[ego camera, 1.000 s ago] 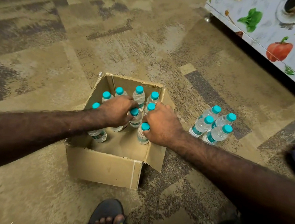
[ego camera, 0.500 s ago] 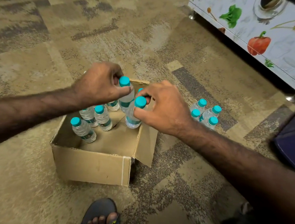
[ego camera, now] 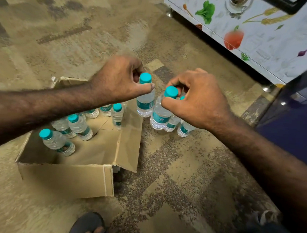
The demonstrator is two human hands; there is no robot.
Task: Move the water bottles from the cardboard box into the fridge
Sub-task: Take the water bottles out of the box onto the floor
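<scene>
An open cardboard box (ego camera: 67, 177) sits on the carpet with several clear water bottles with teal caps (ego camera: 78, 126) standing inside. My left hand (ego camera: 118, 80) grips one bottle (ego camera: 145, 103) by the neck, held up over the box's right flap. My right hand (ego camera: 196, 99) grips another bottle (ego camera: 161, 115) by its cap, just right of the box. Behind it, a few more bottles (ego camera: 184, 129) stand on the carpet, partly hidden by my right hand.
A fridge with a vegetable-print front (ego camera: 256, 32) stands at the upper right on small metal feet. A dark blue surface (ego camera: 295, 127) fills the right edge. My sandalled foot (ego camera: 89, 227) is at the bottom. Patterned carpet (ego camera: 64, 26) lies all around.
Both hands closed on bottles inside the box, lifted them out and carried them to the right, toward the bottles standing on the carpet. The view shifted right toward the fridge.
</scene>
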